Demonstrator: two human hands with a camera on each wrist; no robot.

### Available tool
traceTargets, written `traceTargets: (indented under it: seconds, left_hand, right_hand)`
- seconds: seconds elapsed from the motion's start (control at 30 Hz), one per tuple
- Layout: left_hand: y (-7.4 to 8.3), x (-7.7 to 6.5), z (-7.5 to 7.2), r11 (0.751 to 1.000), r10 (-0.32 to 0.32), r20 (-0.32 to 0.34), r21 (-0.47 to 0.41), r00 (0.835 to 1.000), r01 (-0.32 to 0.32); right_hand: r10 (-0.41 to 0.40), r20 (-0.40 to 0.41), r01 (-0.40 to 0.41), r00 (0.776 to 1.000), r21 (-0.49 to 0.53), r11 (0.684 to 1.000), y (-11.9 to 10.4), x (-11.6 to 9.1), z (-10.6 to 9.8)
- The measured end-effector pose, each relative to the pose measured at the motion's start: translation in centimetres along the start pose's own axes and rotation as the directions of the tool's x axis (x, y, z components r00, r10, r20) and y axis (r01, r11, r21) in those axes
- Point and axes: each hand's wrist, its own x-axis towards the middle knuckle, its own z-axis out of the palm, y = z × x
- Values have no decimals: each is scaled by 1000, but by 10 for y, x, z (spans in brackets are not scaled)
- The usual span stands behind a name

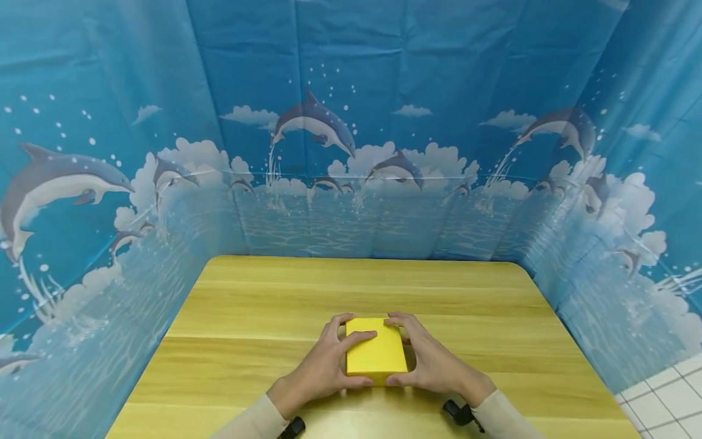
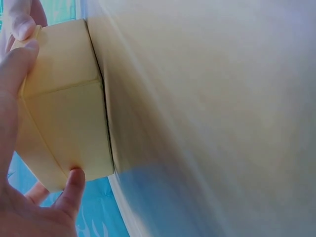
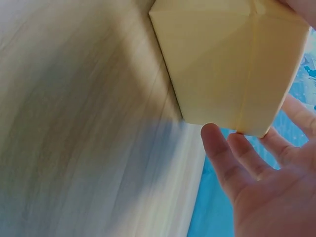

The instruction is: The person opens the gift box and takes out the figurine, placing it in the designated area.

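A yellow box [image 1: 375, 352] with a thin seam below its top lies flat on the wooden table, near the front middle. My left hand [image 1: 327, 360] holds its left side, with the thumb at the near corner and one finger stretched over the top. On the opposite side my right hand [image 1: 433, 358] grips the box between a thumb at the near right corner and fingers at the far edge. The left wrist view shows a fingertip of the left hand [image 2: 71, 190] against the side wall of the box [image 2: 69, 123]. In the right wrist view, fingertips meet the far end of the box [image 3: 212, 69].
The table [image 1: 247, 305] has a wood-grain top with rounded far corners. A blue curtain [image 1: 351, 213] printed with dolphins surrounds its back and sides. Dark straps or mounts [image 1: 460, 413] show at both wrists. White floor tiles [image 1: 666, 399] appear at the lower right.
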Motion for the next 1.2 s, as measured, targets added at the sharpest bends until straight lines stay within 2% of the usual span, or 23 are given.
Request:
traceTargets:
  seconds: [0.23, 0.33, 0.43, 0.57, 0.73, 0.8, 1.0, 1.2]
  left_hand:
    - [2, 1, -4, 1000, -11, 13, -25, 1000, 12]
    - [2, 0, -5, 998, -33, 28, -52, 999, 34]
    - [1, -2, -5, 990, -73, 39, -114, 997, 77]
    - [-3, -4, -8, 962, -126, 52, -240, 991, 134]
    - [-8, -10, -13, 913, -153, 77, -370, 985, 170]
    - [-10, -12, -14, 909, -150, 78, -380, 986, 168]
    - [-12, -16, -16, 924, -135, 73, -351, 988, 153]
    - [-12, -18, -13, 901, -128, 84, -407, 988, 152]
  right_hand:
    - [-43, 17, 44, 999, -51, 998, 0, -2, 0]
    - [-14, 34, 13, 999, 8, 1000, 1, -4, 1]
    - [5, 45, -8, 999, 64, 998, 0, -5, 0]
    - [35, 56, -40, 998, 91, 995, -1, -7, -3]
    - [51, 58, -56, 997, 85, 995, 1, -9, -4]
    - [40, 55, -44, 998, 79, 996, 1, -9, -5]
    - [38, 49, -42, 998, 79, 996, 2, -10, -3]
    - [43, 49, -47, 998, 78, 996, 1, -11, -2]
